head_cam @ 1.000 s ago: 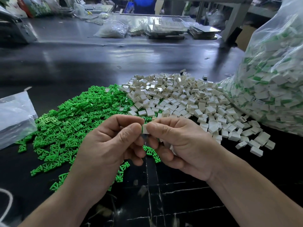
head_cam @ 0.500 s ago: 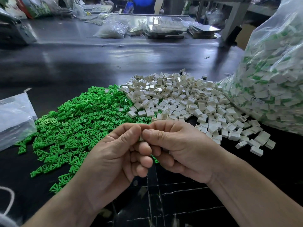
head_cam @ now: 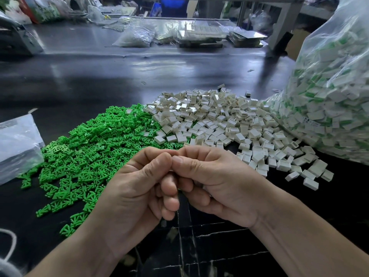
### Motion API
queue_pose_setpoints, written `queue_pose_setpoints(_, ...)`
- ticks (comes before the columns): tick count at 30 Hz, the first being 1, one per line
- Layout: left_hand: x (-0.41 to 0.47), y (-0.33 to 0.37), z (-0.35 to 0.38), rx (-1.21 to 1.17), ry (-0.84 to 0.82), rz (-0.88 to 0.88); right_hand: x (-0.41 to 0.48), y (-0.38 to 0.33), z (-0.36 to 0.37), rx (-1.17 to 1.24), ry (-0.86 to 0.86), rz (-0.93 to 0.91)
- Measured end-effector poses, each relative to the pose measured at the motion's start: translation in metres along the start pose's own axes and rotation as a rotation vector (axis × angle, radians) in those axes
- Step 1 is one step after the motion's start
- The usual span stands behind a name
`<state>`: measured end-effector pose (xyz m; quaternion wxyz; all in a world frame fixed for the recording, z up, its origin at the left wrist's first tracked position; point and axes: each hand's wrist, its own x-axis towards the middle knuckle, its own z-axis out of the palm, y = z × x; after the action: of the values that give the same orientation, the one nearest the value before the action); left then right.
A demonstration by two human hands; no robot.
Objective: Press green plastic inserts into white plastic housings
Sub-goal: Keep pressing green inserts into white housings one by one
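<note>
Green inserts (head_cam: 83,148), white housings (head_cam: 219,120), bag (head_cam: 329,86) beyond left hand (head_cam: 135,196), right hand (head_cam: 219,182); both curled, contents untellable.

Soft, even light falls from above and the far side, leaving pale streaked glare on the dark table (head_cam: 123,72) and a bright sheen on the clear bag (head_cam: 339,56) at right. The green inserts (head_cam: 89,148) and white housings (head_cam: 219,120) look sharp and well lit, with only faint shadows. Under the left hand (head_cam: 135,192) and right hand (head_cam: 215,182) the near tabletop is almost black. Wide-angle bending curves the edges; far clutter (head_cam: 199,37) looks soft, the left bag (head_cam: 16,144) smeared
</note>
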<state>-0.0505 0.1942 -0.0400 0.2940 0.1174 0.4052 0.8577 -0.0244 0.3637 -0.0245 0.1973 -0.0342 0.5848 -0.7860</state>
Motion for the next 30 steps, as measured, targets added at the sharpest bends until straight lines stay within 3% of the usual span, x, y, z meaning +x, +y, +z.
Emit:
queue_pose_setpoints(10,0.002,-0.001,-0.005,0.077,-0.024,0.069,0.003,0.003,0.001,0.032,0.026,-0.024)
queue_pose_setpoints(13,0.004,0.004,-0.009,0.418,0.175,0.183,0.006,-0.001,-0.006,0.268,-0.071,-0.035)
queue_pose_setpoints(17,0.003,0.006,-0.025,1.192,0.523,0.386,0.009,-0.005,-0.015,0.573,-0.145,-0.125)
queue_pose_setpoints(22,0.012,-0.004,-0.032,1.896,0.386,0.375,0.012,-0.002,-0.019,0.533,-0.052,-0.079)
queue_pose_setpoints(25,0.02,-0.009,-0.032,2.061,0.279,0.31,0.011,-0.001,-0.021,0.427,0.032,-0.064)
queue_pose_setpoints(30,0.022,-0.012,-0.034,2.113,0.196,0.433,0.012,0.0,-0.02,0.37,0.086,-0.034)
